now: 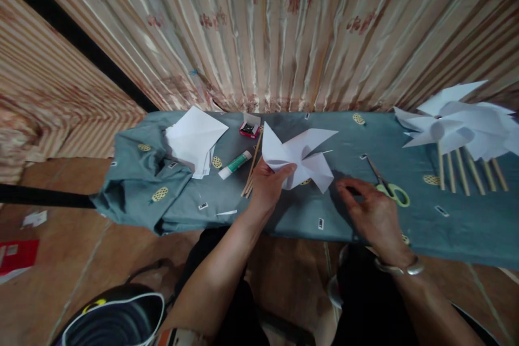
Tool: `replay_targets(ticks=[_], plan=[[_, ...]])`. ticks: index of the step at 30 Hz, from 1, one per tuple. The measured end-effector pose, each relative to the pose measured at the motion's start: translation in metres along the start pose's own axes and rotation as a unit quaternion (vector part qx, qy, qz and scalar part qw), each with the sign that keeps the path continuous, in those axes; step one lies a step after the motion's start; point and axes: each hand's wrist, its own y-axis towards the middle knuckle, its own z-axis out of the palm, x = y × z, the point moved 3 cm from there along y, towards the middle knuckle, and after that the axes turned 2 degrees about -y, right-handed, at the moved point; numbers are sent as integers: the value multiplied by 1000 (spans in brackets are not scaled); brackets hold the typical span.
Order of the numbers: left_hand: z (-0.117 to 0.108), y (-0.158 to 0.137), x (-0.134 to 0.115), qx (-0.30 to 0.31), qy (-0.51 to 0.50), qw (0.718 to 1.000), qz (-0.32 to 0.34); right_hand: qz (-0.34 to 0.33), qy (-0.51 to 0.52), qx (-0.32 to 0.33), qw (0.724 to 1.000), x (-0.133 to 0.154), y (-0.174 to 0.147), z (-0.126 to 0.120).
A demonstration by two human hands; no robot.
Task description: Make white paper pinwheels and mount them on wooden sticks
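Note:
A white paper pinwheel (300, 154) with folded blades is in my left hand (268, 184), gripped at its lower left side with the thumb on top. My right hand (375, 213) is just right of the pinwheel, apart from it. Its thumb and index finger are pinched together; whatever they may hold is too small to make out. Scissors (391, 192) with light green handles lie beyond my right hand. Wooden sticks (252, 170) lie partly behind my left hand, and a glue stick (235, 165) is left of them.
A stack of white paper (197, 135) lies on the left of the cloth-covered table (348, 146). Beside it stands a small red box (249, 128). Several pinwheels on sticks (458, 124) lie at the right. A pleated curtain (284, 38) hangs along the far edge.

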Motion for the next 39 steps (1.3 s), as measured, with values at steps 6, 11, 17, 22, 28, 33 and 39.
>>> replay_targets(ticks=[6, 11, 17, 22, 28, 33, 39], plan=[[9, -3, 4, 11, 2, 1000, -7, 88, 221, -72, 969, 26, 1, -39], [21, -7, 12, 29, 2, 999, -19, -15, 163, -68, 984, 62, 1, -32], [32, -12, 19, 59, 14, 998, -33, -37, 122, -62, 990, 56, 6, -17], [37, -17, 21, 72, 19, 996, -40, -45, 108, -62, 991, 53, 8, -18], [38, -21, 23, 87, 16, 994, -58, -34, 114, -53, 991, 52, 8, -20], [37, -21, 22, 92, 11, 994, -58, -19, 128, -48, 990, 51, 8, -20], [37, -22, 23, 91, 6, 994, -59, -16, 133, -44, 990, 51, 8, -19]])
